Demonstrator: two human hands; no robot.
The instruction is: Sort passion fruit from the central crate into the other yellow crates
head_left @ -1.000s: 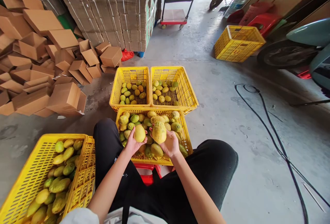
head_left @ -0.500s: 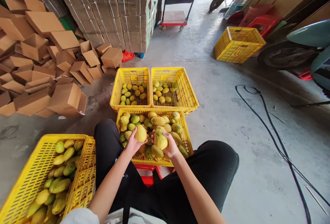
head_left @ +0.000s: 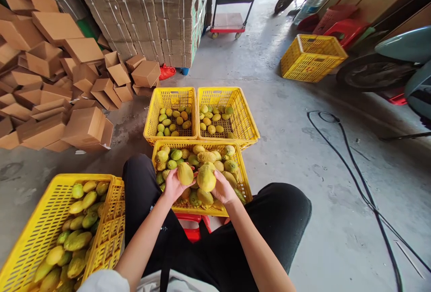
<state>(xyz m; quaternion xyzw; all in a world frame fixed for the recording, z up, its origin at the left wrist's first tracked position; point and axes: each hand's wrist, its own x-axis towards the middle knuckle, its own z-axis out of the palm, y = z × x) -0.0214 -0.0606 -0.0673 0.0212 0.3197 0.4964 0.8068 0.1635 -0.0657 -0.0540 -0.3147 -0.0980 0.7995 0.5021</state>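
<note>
My left hand [head_left: 173,186] holds a smooth yellow fruit [head_left: 185,174], rounded and papaya-like, with its fingers wrapped around the side. In my right hand [head_left: 223,189] is a second yellow fruit [head_left: 206,179], a bit larger and with a greenish tinge. The two fruits are side by side, close together, above the yellow crate [head_left: 248,188] between my knees. That crate is full of green and yellow fruit [head_left: 206,157], some smooth, some rough-skinned. Part of the fingers is hidden behind the held fruits.
Two yellow crates [head_left: 170,91] [head_left: 247,117] with fewer fruits stand just beyond. Another crate [head_left: 33,220] with longer fruits is at my left. Cardboard boxes [head_left: 84,126] are heaped on the left. A black cable [head_left: 362,180] lies on the floor at right, near a scooter [head_left: 404,45].
Both held fruits have been turned in the hands and brought closer together. The right one shows a yellower, smoother side than before.
</note>
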